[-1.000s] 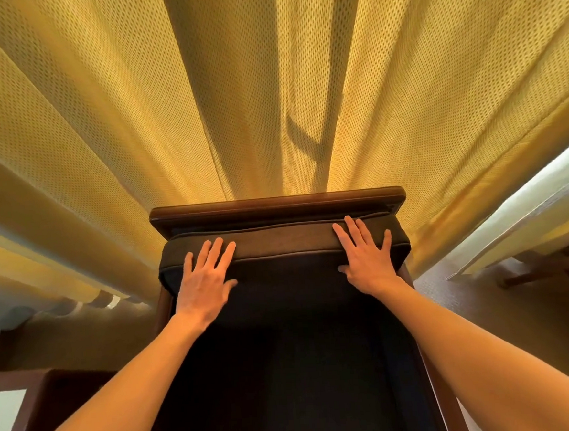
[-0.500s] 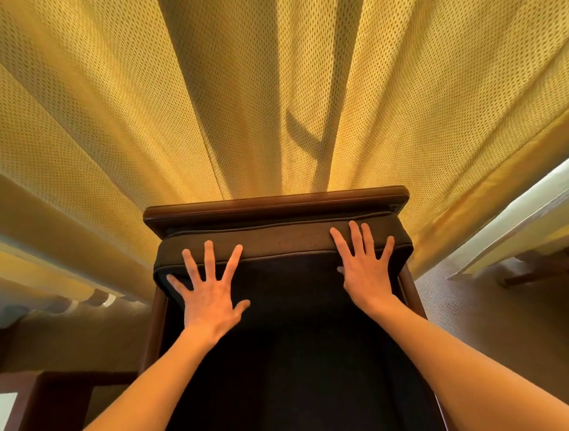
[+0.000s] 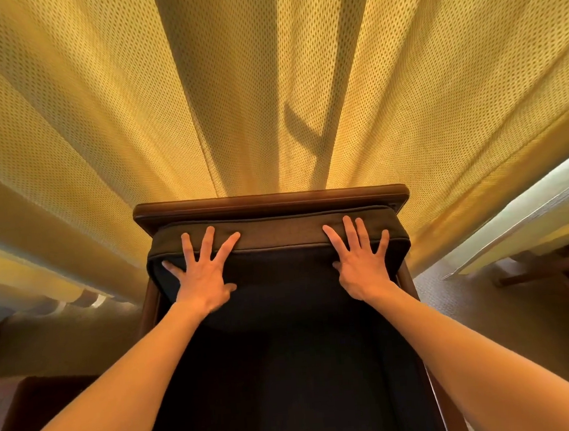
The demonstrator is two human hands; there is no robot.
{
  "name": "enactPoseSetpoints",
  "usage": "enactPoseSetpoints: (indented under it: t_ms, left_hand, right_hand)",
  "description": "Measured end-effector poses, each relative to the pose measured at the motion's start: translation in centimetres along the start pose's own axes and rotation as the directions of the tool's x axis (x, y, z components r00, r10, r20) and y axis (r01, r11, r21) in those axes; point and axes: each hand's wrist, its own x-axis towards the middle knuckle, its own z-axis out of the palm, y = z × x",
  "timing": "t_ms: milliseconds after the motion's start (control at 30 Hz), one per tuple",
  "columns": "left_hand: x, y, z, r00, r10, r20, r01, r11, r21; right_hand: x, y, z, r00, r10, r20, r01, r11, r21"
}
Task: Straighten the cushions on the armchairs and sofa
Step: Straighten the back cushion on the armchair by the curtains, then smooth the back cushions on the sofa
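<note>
A dark back cushion (image 3: 280,266) stands against the wooden top rail (image 3: 268,203) of an armchair seen from above. My left hand (image 3: 203,271) lies flat on the cushion's upper left, fingers spread over its top edge. My right hand (image 3: 360,260) presses flat on the upper right the same way. Neither hand grips anything. The dark seat cushion (image 3: 288,383) fills the lower middle, in deep shadow.
Yellow curtains (image 3: 267,82) hang right behind the chair. A dark wooden side table (image 3: 20,408) sits at the lower left. More wooden furniture (image 3: 549,271) stands on the carpet at the right, beside a pale curtain edge (image 3: 529,218).
Both hands spread their fingers and shifted slightly on the back cushion's top; the left hand slid a little outward. The cushion sits squarer against the rail.
</note>
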Motion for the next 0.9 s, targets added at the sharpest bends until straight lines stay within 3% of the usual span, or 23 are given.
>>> enactPoseSetpoints:
  t_ms: [133,233,300,467,667,800,900]
  left_hand:
    - [-0.7,-0.4,-2.3,0.990,0.025,0.140,-0.011,0.995,-0.094]
    - [-2.4,-1.0,-4.9,0.992,-0.003,0.126,0.023,0.987,-0.158]
    - [-3.9,-1.3,-7.1,0.994,-0.004,0.110,0.021,0.987,-0.158]
    - [-8.5,-3.0,-16.3,1.000,-0.001,0.028,0.006,0.987,-0.159]
    - [-18.0,-8.0,-31.8,0.973,-0.124,-0.197,0.085,0.977,-0.197]
    - [-30.0,-14.0,-40.9,0.910,-0.226,-0.348,0.189,0.972,-0.138]
    - [-41.7,-19.3,-45.4,0.804,-0.382,-0.456,0.337,0.924,-0.180]
  right_hand:
    - [0.2,-0.1,-2.6,0.976,-0.005,0.216,-0.006,0.999,0.050]
    - [-0.4,-0.6,-5.9,0.935,-0.009,0.355,-0.014,0.998,0.063]
    - [-1.0,-1.4,-8.6,0.927,-0.016,0.376,-0.016,0.997,0.082]
    - [-2.6,-6.2,-18.6,0.970,-0.123,0.208,0.092,0.984,0.150]
    - [-5.7,-15.9,-34.4,0.937,-0.348,-0.003,0.342,0.919,0.199]
    - [-13.6,-26.2,-44.6,0.829,-0.533,-0.166,0.555,0.821,0.133]
    - [-21.7,-34.8,-50.7,0.693,-0.663,-0.284,0.702,0.710,0.057]
